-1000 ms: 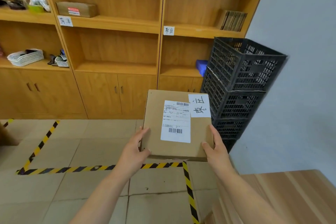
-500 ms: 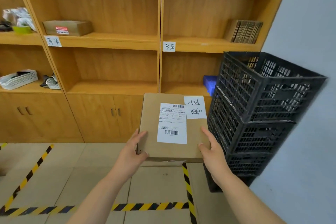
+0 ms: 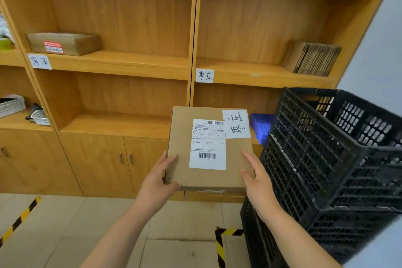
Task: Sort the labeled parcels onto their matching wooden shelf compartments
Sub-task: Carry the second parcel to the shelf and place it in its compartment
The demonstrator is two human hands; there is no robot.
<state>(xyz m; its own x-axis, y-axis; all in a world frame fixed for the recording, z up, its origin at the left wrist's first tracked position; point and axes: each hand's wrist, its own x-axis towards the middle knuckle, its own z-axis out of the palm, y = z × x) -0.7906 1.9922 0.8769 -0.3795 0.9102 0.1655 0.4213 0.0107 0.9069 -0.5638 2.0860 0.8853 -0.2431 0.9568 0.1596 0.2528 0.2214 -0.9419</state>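
shelf (image 3: 121,65) closer now; both hands hold parcel (image 3: 180,154); crates (image 3: 339,159) stacked rt.

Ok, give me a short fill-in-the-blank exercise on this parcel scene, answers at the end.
1. The cardboard parcel is held by ____ hands.
2. The stacked crates at the right are ____ in colour.
3. The small box already on the upper shelf bears a ____ sticker.
4. The floor tape is striped yellow and ____.

Missing words: two; black; red; black
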